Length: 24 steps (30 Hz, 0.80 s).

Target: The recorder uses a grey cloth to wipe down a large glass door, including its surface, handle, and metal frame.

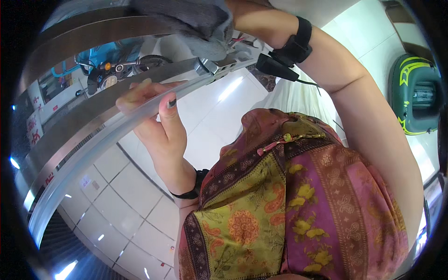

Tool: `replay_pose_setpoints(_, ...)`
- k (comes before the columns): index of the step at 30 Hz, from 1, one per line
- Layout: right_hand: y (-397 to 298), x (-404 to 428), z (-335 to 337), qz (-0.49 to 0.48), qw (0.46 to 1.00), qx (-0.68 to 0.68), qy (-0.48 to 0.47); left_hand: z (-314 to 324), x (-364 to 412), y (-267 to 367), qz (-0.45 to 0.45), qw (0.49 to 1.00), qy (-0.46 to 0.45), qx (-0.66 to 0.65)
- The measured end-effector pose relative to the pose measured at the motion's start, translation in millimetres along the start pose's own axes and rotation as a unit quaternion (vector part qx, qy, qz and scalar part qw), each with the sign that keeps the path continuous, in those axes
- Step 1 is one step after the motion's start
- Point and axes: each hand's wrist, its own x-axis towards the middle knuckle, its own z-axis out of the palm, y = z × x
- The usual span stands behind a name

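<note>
My left hand [164, 129] grips the edge of a glass door [101, 140], the thumb on the near side. Its fingers show blurred through the clear edge. A metal fitting [207, 66] sits on the door edge just beyond that hand. At the top of the view a grey cloth [199, 28] lies against the upper part of the door, its lower end slightly blurred. My right hand [245, 15] is at the cloth and holds it; the fingers are hidden by the cloth and the frame's edge.
Beyond the glass stand a parked two-wheeler [112, 73] with a headlight and a blue vehicle [94, 56]. A green inflatable boat [397, 98] is on the right. Pale tiles [140, 196] cover the floor. A black device with a cable [280, 66] is strapped to my right wrist.
</note>
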Motion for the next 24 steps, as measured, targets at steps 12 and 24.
replay_pose_setpoints(12, 28.8, -91.7, 46.2, 0.166, 0.964, -0.206, 0.006, -19.1, -9.2, 4.6, -0.004, 0.997, 0.046, 0.069)
replay_pose_setpoints(24, -109.9, -55.8, 70.6, 0.263, 0.954, -0.14, 0.015, -39.8, -17.5, -6.0, -0.035, 0.996, 0.015, 0.083)
